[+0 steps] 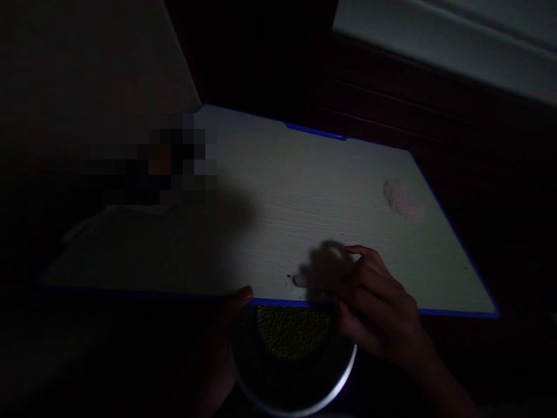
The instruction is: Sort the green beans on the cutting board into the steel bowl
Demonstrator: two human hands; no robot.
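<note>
In dim light, a pale board (278, 186) with a blue rim lies in front of me. Under its near edge sits a round bowl (343, 380) with a shiny rim, holding small greenish grains (293, 331), perhaps mung beans. My left hand (224, 354) grips the bowl's left side, its thumb lying over the board's edge. Above the near edge, my right hand (378, 302) has its fingers curled, thumb and forefinger together; whatever is between them is hidden. A small pale bit with a dark end (299, 281) lies on the board just left of those fingertips.
A pinkish patch (402, 200) marks the board's right side. Tiny dark specks are scattered near the right hand. A blurred, pixelated area (161, 159) covers something at the left. A pale ledge (448, 46) runs across the upper right. Deep shadow hides the surroundings.
</note>
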